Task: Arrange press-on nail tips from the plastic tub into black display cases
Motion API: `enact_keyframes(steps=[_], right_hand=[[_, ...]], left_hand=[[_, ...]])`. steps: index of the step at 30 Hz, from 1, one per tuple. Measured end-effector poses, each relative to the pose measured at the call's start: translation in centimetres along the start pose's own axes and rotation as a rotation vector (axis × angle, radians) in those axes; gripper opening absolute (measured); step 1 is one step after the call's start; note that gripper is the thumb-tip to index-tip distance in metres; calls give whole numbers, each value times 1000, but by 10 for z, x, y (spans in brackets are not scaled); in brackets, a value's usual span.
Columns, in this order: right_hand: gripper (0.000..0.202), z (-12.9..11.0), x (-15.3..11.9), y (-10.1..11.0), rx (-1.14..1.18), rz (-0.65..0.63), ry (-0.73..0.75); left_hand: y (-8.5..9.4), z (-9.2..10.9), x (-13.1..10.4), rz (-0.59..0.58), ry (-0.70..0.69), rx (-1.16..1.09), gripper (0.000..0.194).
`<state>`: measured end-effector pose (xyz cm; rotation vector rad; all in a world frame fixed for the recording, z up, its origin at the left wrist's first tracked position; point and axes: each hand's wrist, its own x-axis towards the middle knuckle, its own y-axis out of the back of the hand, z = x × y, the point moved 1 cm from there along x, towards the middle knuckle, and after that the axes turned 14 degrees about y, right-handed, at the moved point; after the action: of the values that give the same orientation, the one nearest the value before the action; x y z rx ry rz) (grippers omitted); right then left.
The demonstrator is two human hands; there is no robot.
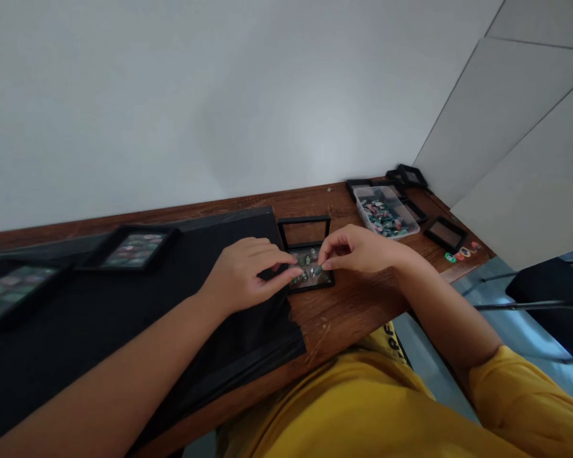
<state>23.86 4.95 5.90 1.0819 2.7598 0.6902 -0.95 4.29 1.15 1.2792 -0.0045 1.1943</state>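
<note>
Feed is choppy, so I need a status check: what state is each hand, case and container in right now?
left hand: resting on the open case's edge
right hand: fingers pinching a small piece over the case
open case: lid up, several pieces inside
plastic tub: uncovered, full of pieces
filled cases: lying flat on the black mat

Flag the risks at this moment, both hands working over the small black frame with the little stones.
1. The small black display frame sits close to the wooden table's front edge; a nudge from the left hand might slide it off.
2. The right hand pinches a tiny piece at its fingertips; it may slip and scatter the others.
3. The open clear plastic tub of stones lies near the right forearm.
</note>
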Motion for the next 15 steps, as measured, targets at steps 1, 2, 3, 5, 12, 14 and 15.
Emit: enact_keyframes(steps=[1,2,3,5,12,14,15], right_hand=[[3,1,-1,-1,83,-3,29],[6,2,-3,-2,166,-8,57],[10,3,-4,-3,241,-19,79],[16,6,-4,-7,354,-32,109],[33,15,-2,-16,511,-48,152],[36,17,-2,-17,513,-23,146],[37,17,-1,-17,509,-10,141]], left_hand=[[-1,5,0,9,-29,-15,24],[-1,10,0,22,-61,-32,20],[-2,14,0,36,-93,-45,18],[-3,20,0,64,-143,-63,16],[-3,25,1,90,-160,-133,10],[-3,26,1,115,-150,-161,9],[-3,27,0,128,-147,-172,10]])
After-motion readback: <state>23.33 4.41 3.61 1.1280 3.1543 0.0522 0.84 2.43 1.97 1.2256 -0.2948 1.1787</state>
